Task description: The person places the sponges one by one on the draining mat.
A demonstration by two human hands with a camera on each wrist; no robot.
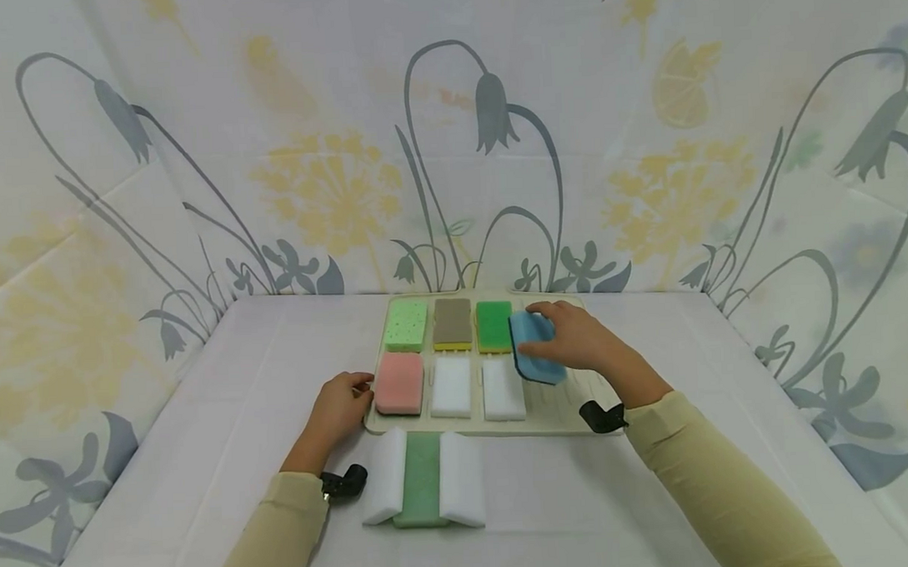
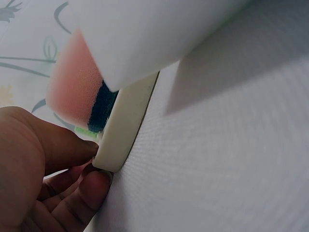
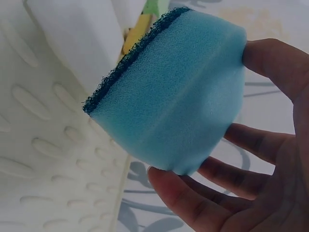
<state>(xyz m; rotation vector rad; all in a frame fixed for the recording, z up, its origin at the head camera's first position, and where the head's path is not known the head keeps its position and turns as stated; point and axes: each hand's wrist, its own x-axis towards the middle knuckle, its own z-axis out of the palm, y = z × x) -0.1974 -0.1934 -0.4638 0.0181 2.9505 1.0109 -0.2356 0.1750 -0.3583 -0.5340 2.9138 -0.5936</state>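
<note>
While, in the head view, a left hand [image 1: 341,407] touched the left edge of a tray [image 1: 552,411], a right hand [image 1: 580,337] held a blue sponge [image 1: 539,370] over its right half. Along the far edge lay a speckled sponge [image 1: 406,325], brown sponge [image 1: 452,323] and green sponge [image 1: 494,325]; nearer sat a pink sponge [image 1: 400,384] and two white blocks [image 1: 451,388]. At the left wrist, thumb and fingers pinched the tray. At the right wrist, spaced fingers clamped the blue sponge's sides, seemingly light, soft, best held there.
</note>
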